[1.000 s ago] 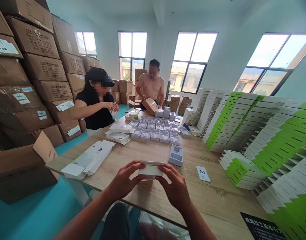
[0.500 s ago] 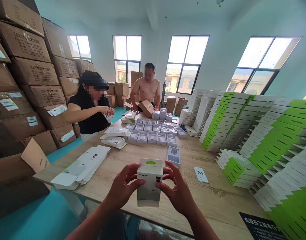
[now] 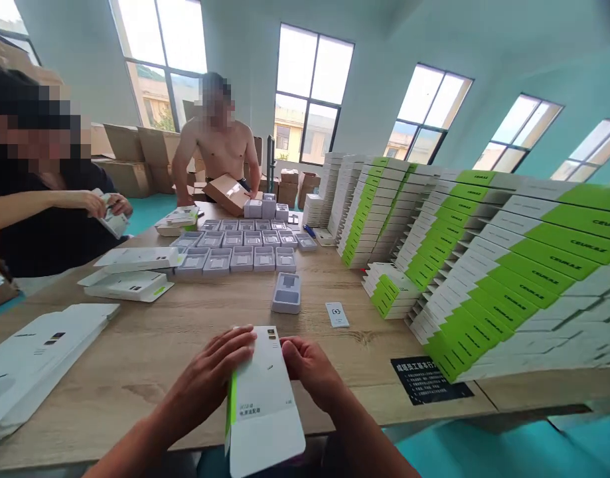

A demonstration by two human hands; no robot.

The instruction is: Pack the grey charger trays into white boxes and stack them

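A white carton [image 3: 265, 392] with a green side and small print lies tilted between my hands at the table's near edge. Its end flap stands open towards me. My left hand [image 3: 208, 372] wraps over the carton's far left part, fingers closed on it. At the right edge, my right hand [image 3: 312, 372] grips the carton with curled fingers. Just beyond sits a grey moulded tray [image 3: 287, 299] with two hollows, and to its right a small white card [image 3: 337, 315]. The inside of the carton is hidden.
Several grey trays [image 3: 242, 257] stand in rows mid-table. Flattened cartons [image 3: 40, 358] lie at left. Tall stacks of white-green boxes [image 3: 514, 285] line the right side, near a black printed sheet [image 3: 429, 380]. Two people work across the table, one holding a brown cardboard box [image 3: 228, 194].
The carton has gone from upright to tilted, its open flap now towards me. My left hand has moved over its face. The view has swung right and closer to the table.
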